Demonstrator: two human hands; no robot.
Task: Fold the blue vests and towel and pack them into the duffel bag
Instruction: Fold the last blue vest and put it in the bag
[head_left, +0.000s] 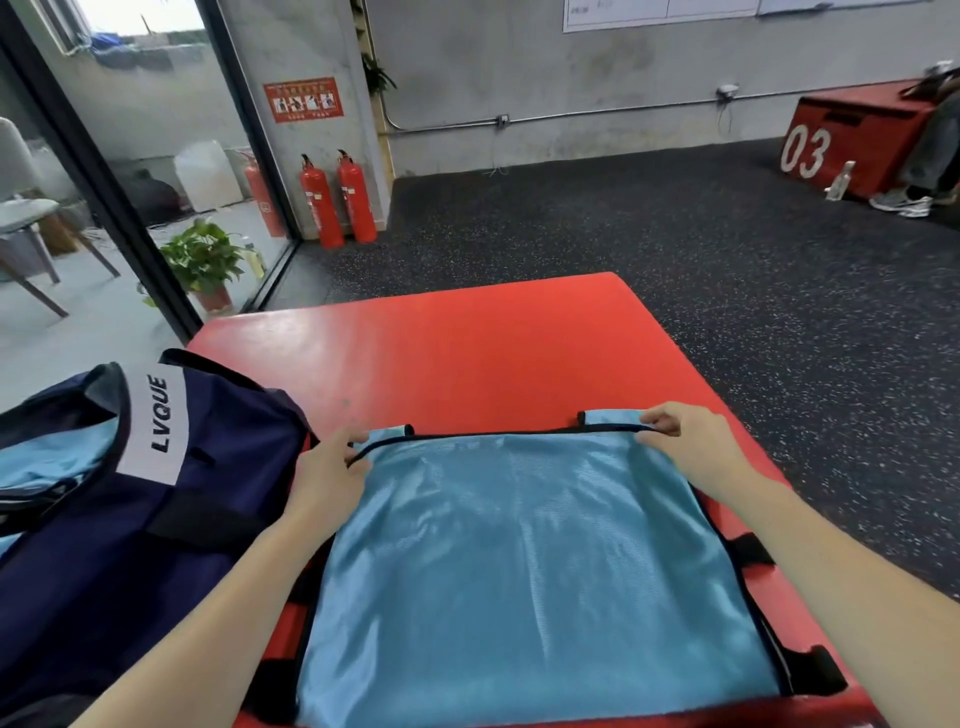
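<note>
Vest (524, 561), shiny blue mesh, flat on red pad (467, 353); your left hand (327, 467) and right hand (691, 447) pinch its black-trimmed shoulders

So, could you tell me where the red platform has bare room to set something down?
The far half of the red platform beyond the blue vest is bare. Crowded: duffel bag on the left, vest and both hands in the near half.

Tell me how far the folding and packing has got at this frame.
Partly done, it seems: light blue fabric already lies inside the open duffel bag, though which item I cannot tell. In hand: a blue vest spread flat on the red platform, left hand and right hand pinching its far corners, not yet folded. Left: folding and packing it. No towel is identifiable.
</note>
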